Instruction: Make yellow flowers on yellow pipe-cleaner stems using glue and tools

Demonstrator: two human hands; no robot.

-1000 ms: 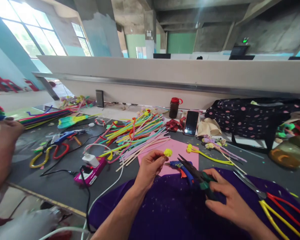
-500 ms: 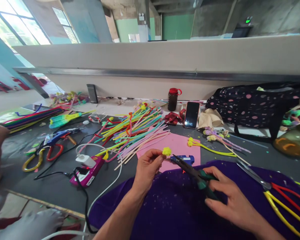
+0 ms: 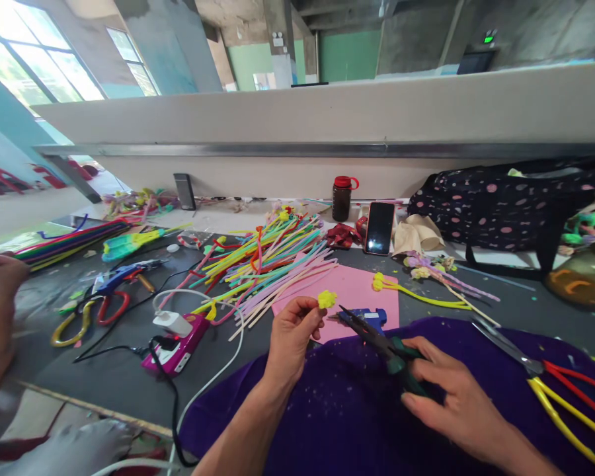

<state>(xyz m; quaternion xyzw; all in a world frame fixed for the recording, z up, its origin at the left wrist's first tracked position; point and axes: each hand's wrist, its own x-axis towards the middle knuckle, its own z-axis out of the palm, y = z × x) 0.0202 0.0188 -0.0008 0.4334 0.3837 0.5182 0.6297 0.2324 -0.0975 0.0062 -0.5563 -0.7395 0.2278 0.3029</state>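
Yellow puff (image 3: 326, 299) sits pinched in my left hand (image 3: 293, 330); right of it, my right hand (image 3: 446, 390) curls around pliers (image 3: 377, 338). Steering them carelessly, I could snag the puff.

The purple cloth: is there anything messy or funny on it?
Yes. Little pale specks are scattered across the purple cloth, below the left hand. They look messy against the dark fabric, but they're too small to identify.

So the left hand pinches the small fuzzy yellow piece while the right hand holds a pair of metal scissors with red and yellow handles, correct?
Not quite: the head view shows the right hand holding dark metal pliers with green handles. The rest is correct: the left hand pinches the small fuzzy yellow piece.
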